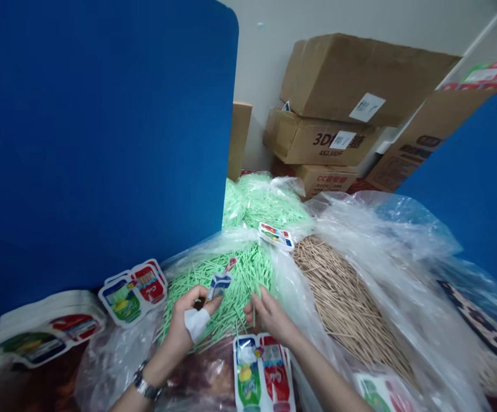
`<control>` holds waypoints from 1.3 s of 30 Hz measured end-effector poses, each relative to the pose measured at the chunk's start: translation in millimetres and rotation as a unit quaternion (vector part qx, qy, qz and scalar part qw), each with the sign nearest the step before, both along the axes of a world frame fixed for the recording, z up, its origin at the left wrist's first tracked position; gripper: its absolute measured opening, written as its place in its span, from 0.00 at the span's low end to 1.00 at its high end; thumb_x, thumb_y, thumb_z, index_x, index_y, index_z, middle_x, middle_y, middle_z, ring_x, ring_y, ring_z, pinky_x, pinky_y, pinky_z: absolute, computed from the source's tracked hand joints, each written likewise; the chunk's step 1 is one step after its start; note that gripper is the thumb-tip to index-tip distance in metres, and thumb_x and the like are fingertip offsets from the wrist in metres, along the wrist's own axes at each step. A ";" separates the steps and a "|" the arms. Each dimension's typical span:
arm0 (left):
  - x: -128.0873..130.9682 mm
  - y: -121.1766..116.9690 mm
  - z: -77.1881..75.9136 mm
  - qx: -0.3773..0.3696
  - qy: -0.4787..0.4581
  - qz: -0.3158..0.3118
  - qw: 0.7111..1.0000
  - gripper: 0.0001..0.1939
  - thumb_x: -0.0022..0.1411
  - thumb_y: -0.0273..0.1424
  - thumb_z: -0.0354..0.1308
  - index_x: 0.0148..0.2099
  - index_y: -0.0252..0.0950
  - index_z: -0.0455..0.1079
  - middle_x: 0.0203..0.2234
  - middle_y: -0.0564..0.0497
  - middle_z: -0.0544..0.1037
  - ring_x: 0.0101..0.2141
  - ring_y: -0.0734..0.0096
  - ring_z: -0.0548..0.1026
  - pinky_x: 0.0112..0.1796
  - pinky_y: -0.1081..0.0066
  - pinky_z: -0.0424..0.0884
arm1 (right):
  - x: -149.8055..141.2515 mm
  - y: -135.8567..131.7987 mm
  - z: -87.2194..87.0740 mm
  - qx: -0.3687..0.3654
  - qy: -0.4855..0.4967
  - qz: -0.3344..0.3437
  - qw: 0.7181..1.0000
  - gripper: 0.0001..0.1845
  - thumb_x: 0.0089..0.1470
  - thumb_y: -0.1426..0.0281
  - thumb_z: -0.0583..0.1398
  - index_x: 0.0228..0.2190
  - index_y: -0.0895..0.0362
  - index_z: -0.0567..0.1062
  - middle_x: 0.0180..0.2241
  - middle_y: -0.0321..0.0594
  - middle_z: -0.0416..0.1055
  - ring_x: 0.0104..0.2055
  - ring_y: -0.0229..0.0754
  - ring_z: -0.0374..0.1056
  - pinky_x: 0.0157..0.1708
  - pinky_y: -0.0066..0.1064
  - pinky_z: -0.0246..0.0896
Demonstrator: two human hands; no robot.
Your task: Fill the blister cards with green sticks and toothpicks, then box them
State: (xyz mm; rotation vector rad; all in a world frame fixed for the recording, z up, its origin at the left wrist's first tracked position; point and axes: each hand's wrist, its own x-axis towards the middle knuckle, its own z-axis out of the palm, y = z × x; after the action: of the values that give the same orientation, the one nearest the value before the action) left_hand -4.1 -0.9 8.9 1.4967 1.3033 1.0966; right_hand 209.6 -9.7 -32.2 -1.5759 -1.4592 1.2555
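so both hands are working over an open clear plastic bag (289,274) full of thin light green sticks (248,263). the left hand (180,326) is curled closed around a small printed packet (220,281), pinched at its lower end and tipped upright over the sticks. there's a white patch (196,324) at the base of that thumb and a metal watch (146,382) on the wrist. the right hand (274,320) is just beside it, fingers partly bent right at the sticks. it looks like it might have one or two, but it's too blurry to tell.

my read on the step: packet held steady on the left, right fingers picking at the green sticks. the next move calls for a light fingertip pinch, and a left grip that doesn't crush the packet.

a flat bottle-print pack (263,375) lies just below the right hand, another printed pack (276,236) sits beyond the sticks, and a stack of packs (48,326) is off to the left. brown sticks (347,303) are over on the right.
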 end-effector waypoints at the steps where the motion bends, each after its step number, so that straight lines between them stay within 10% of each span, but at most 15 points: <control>1: 0.5 -0.2 -2.5 0.008 0.009 -0.003 1.000 0.14 0.56 0.37 0.60 0.26 0.36 0.61 0.20 0.58 0.60 0.22 0.75 0.58 0.24 0.75 0.55 | 0.9 0.6 9.7 -0.024 0.115 -0.038 0.992 0.16 0.60 0.55 0.49 0.32 0.54 0.64 0.24 0.33 0.65 0.22 0.36 0.63 0.22 0.27 0.59; 6: 8.8 -3.4 -7.6 0.074 0.065 -0.034 0.995 0.13 0.58 0.36 0.59 0.26 0.36 0.62 0.20 0.57 0.62 0.22 0.74 0.60 0.25 0.74 0.56 | -6.2 5.0 73.0 0.002 0.445 -0.128 0.887 0.18 0.52 0.55 0.62 0.38 0.53 0.66 0.24 0.27 0.57 0.21 0.29 0.55 0.19 0.21 0.50; 12: 21.4 -11.8 -3.3 0.147 0.090 -0.074 0.982 0.10 0.61 0.32 0.57 0.27 0.37 0.64 0.23 0.55 0.67 0.25 0.72 0.65 0.28 0.73 0.59 | -25.1 5.3 119.0 0.230 0.389 -0.106 0.886 0.09 0.62 0.59 0.52 0.36 0.51 0.63 0.25 0.30 0.63 0.29 0.35 0.64 0.34 0.32 0.62; 23: 29.2 -15.1 3.9 0.151 0.066 -0.080 0.983 0.07 0.61 0.29 0.56 0.29 0.37 0.65 0.24 0.54 0.69 0.26 0.69 0.67 0.29 0.72 0.61 | -45.4 1.4 101.5 0.331 0.113 -0.076 0.934 0.12 0.65 0.61 0.44 0.35 0.52 0.62 0.27 0.35 0.64 0.44 0.43 0.64 0.48 0.40 0.59; 30: 26.0 -15.3 8.7 0.164 0.045 -0.087 0.982 0.04 0.61 0.28 0.56 0.32 0.36 0.68 0.26 0.51 0.71 0.28 0.68 0.69 0.31 0.71 0.64 | -36.5 -7.3 93.7 0.358 -0.149 -0.034 0.921 0.21 0.62 0.60 0.48 0.54 0.54 0.60 0.56 0.49 0.61 0.63 0.54 0.47 0.61 0.57 0.33; 39: 20.5 -9.4 8.4 0.156 0.007 -0.105 0.982 0.03 0.61 0.29 0.58 0.35 0.37 0.72 0.29 0.50 0.75 0.30 0.68 0.71 0.32 0.71 0.66 | 11.5 18.2 77.3 0.250 -0.008 -0.010 0.968 0.21 0.61 0.60 0.51 0.53 0.54 0.64 0.48 0.46 0.69 0.51 0.47 0.65 0.51 0.42 0.62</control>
State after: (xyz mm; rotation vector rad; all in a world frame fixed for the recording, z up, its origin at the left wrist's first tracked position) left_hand 16.5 -10.3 17.3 1.8289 0.9852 1.1920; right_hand 221.1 8.4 45.1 -1.2550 -1.6077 0.7774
